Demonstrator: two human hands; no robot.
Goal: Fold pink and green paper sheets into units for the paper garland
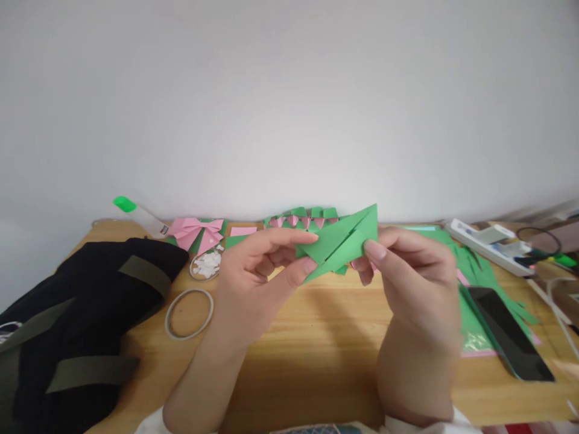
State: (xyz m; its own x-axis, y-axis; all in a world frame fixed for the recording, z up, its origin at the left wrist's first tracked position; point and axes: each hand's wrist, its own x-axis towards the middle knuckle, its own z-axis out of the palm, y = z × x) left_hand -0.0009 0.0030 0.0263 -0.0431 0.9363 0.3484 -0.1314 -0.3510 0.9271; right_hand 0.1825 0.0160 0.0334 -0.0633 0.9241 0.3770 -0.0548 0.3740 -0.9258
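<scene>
A folded piece of green paper (344, 238) is held up above the table between my two hands. It has slanted edges, pointed corners and a diagonal slit across its front. My left hand (257, 283) pinches its left corner between thumb and forefinger. On the other side, my right hand (411, 283) grips the right edge, with the thumb in front and the fingers behind. Behind the paper, against the wall, stands a row of folded green and pink paper pieces (307, 218), partly covered by my hands.
Left on the wooden table (312, 374) lie a black bag (90, 289), a tape ring (189, 314), white scraps (208, 264), a pink paper bow (196, 232) and a green-capped bottle (140, 215). Right are green sheets (474, 331), a phone (509, 331) and a power strip (491, 244).
</scene>
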